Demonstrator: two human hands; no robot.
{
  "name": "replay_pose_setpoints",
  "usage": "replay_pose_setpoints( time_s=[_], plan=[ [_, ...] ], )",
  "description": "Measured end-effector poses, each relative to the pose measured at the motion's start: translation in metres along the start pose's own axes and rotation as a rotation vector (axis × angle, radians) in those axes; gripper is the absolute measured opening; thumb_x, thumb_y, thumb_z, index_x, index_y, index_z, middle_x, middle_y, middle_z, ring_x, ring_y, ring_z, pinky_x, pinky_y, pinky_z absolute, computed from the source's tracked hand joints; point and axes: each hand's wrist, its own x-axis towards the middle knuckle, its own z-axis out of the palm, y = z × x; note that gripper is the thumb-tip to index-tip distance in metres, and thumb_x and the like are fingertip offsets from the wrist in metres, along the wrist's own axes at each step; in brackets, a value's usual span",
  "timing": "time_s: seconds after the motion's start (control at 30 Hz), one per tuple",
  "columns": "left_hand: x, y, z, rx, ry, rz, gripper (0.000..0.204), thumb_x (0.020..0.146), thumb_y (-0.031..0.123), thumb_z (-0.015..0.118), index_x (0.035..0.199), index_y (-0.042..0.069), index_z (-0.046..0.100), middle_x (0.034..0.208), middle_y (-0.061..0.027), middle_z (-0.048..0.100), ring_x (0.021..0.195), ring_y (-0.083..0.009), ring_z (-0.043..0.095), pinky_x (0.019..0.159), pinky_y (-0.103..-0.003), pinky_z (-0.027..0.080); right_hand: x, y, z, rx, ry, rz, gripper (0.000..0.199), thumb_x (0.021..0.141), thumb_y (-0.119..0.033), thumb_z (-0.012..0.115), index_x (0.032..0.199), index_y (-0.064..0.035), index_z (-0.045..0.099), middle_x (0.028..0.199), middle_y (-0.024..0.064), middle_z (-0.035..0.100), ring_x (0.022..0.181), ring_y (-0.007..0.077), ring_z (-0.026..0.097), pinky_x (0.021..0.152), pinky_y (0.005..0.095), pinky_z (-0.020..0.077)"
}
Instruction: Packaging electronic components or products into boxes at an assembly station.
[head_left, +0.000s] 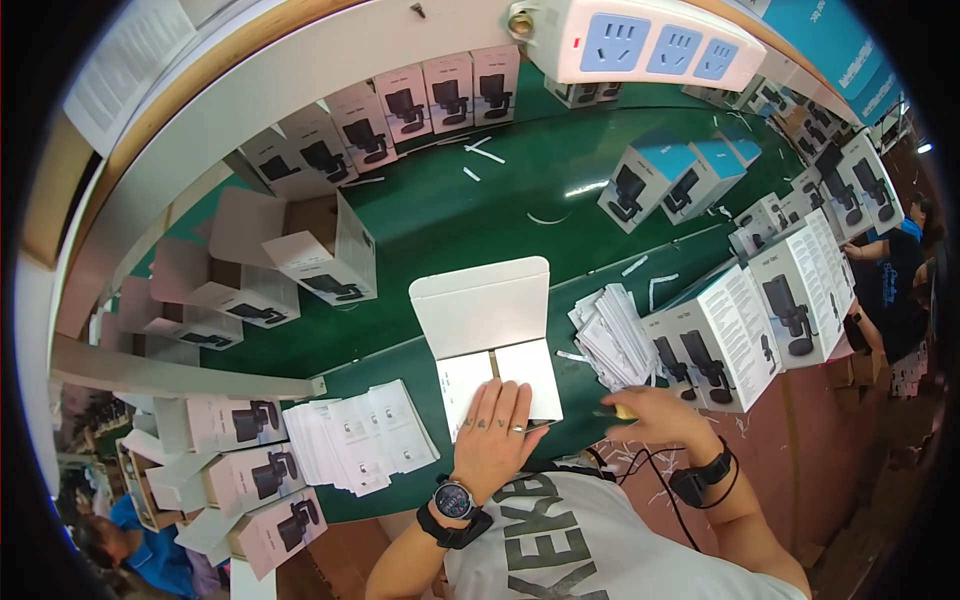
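Head view: left hand (490, 430) lies flat, fingers nearly together, apparently steadying the box (459, 383) beneath them; right hand (655, 416) grips a yellow object (625, 411).

Near bench (578, 400): green top; an open white box (483, 315) is being carried near the middle.
Left papers (400, 425): white sheets, being supported in overlapping stacks to the left of the box.
Right papers (608, 335): loose, fanned pile, being borne to the right of the box; printed cartons (715, 335) are being held upright beyond it.
Rear green surface (440, 220): open cartons (325, 262) are being carried at left, blue-topped cartons (632, 182) at right, an upright row of cartons (448, 90) along the far side; white paper scraps (485, 152) are being borne between.
Floor (785, 430): reddish; pale strips are being carried, scattered.
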Motion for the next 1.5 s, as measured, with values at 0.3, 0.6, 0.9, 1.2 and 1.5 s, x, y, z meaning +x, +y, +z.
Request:
replay_pose_setpoints(
  time_s=[0.3, 0.6, 0.9, 1.2, 1.5],
  plan=[
    [-0.029, 0.0, 0.005, 0.164, -0.134, 0.048, 0.051, 0.094, 0.013, 0.053, 0.142, -0.003, 0.055, 0.144, -0.0214, 0.056, 0.14, -0.0384, 0.049, 0.124, -0.049, 0.032, 0.165, -0.133, 0.014, 0.034, 0.769, -0.312, 0.013, 0.083, -0.015, 0.079, 0.093, -0.0111, 0.073, 0.088, 0.0041, 0.071, 0.081, 0.0268, 0.068, 0.07, 0.0408, 0.0523],
    [-0.035, -0.003, 0.005, 0.093, -0.106, 0.038, 0.05, 0.091, 0.016, 0.061, 0.137, -0.003, 0.058, 0.138, -0.0223, 0.059, 0.136, -0.0384, 0.053, 0.122, -0.049, 0.035, 0.185, -0.137, 0.03, 0.028, 0.68, -0.411, 0.012, 0.081, -0.016, 0.077, 0.091, -0.0132, 0.07, 0.088, 0.0011, 0.066, 0.084, 0.0238, 0.066, 0.072, 0.0383, 0.049],
    [-0.035, -0.007, 0.007, 0.116, -0.041, 0.064, 0.05, 0.087, 0.021, 0.073, 0.132, 0.0, 0.062, 0.132, -0.0208, 0.062, 0.13, -0.0391, 0.056, 0.118, -0.05, 0.04, 0.181, -0.145, 0.035, -0.055, 0.752, -0.274, 0.015, 0.08, -0.019, 0.079, 0.092, -0.0148, 0.071, 0.089, 0.0009, 0.065, 0.084, 0.0237, 0.067, 0.071, 0.0378, 0.0488],
    [-0.04, -0.012, -0.003, 0.065, -0.107, 0.0, 0.045, 0.092, 0.017, 0.061, 0.134, 0.0, 0.061, 0.13, -0.0189, 0.064, 0.126, -0.0352, 0.06, 0.116, -0.046, 0.042, 0.19, -0.162, 0.024, 0.083, 0.536, -0.339, 0.023, 0.074, -0.017, 0.081, 0.094, -0.0117, 0.071, 0.088, 0.0051, 0.068, 0.079, 0.0283, 0.068, 0.067, 0.0401, 0.0529],
    [-0.032, -0.02, -0.016, 0.061, 0.008, 0.065, 0.053, 0.092, 0.01, 0.059, 0.144, 0.002, 0.056, 0.151, -0.0202, 0.052, 0.143, -0.0372, 0.048, 0.121, -0.047, 0.037, 0.11, -0.089, -0.016, 0.527, 0.626, 0.24, 0.022, 0.082, -0.018, 0.078, 0.1, -0.0078, 0.073, 0.095, 0.0144, 0.074, 0.089, 0.0373, 0.071, 0.079, 0.0398, 0.057]
  ],
)
